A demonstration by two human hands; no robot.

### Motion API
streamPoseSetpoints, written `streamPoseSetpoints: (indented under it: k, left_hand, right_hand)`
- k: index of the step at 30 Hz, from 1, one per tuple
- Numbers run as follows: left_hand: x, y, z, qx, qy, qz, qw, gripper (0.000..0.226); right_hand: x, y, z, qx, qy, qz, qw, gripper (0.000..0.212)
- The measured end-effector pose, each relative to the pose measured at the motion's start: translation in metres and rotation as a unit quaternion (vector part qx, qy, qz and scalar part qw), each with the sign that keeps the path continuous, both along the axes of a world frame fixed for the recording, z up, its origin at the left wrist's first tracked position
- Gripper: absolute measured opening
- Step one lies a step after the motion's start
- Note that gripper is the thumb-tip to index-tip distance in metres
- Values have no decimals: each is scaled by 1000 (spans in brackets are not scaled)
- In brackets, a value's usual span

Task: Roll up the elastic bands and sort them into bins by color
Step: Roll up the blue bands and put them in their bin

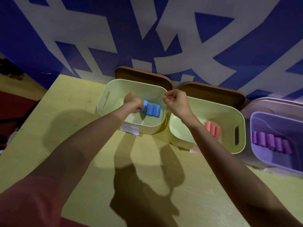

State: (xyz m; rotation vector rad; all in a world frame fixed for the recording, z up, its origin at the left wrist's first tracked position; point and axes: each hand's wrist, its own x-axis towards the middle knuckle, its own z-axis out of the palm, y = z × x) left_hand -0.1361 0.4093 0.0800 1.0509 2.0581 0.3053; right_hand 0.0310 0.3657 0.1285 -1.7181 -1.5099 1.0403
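Three bins stand along the table's far edge. Inside the left pale green bin my left hand grips a rolled blue band and holds it against a row of blue rolls on the bin floor. My right hand hovers over that bin's right rim, fingers curled, nothing visible in it. The middle pale green bin holds three pink rolls. The purple bin at the right holds several purple rolls.
Brown lids lean against the blue and white wall behind the green bins. A white label lies at the front of the left bin, a pink label by the middle bin. The yellow table spreads out in front.
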Motion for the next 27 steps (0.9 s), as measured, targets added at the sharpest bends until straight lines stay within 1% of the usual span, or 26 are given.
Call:
streamPoseSetpoints:
  k: [2, 6, 12, 15, 17, 19, 21, 23, 25, 27]
  left_hand:
    - [1, 2, -6, -1, 9, -8, 1000, 26]
    - [0, 4, -12, -4, 29, -33, 999, 21]
    - [2, 2, -2, -4, 114, -142, 983, 24]
    - [1, 0, -2, -5, 126, -175, 976, 26]
    - [-3, -1, -1, -6, 126, -174, 977, 31]
    - [-9, -1, 3, -8, 111, -168, 979, 35]
    - [-18, 1, 11, -9, 72, -161, 984, 32]
    - [-30, 4, 23, 10, 26, -151, 988, 29]
    - [-39, 4, 37, 62, -35, -135, 988, 25]
    - [-45, 0, 50, 152, -91, -116, 977, 20]
  right_hand:
    - [2, 0, 0, 0, 10, -2, 1000, 24]
    - [4, -1, -1, -1, 13, 0, 1000, 23]
    - [5, 0, -1, 0, 9, 3, 1000, 23]
    - [5, 1, 0, -2, 5, 8, 1000, 24]
    - [5, 1, 1, -2, -1, 13, 1000, 24]
    - [7, 1, 2, 6, -7, 16, 1000, 24]
    - [10, 2, 4, 21, -18, 16, 999, 23]
    - [13, 3, 6, 34, -30, 10, 999, 23]
    - [16, 6, 7, 55, -42, 6, 998, 26]
    - [18, 9, 9, 94, -80, 3, 992, 32]
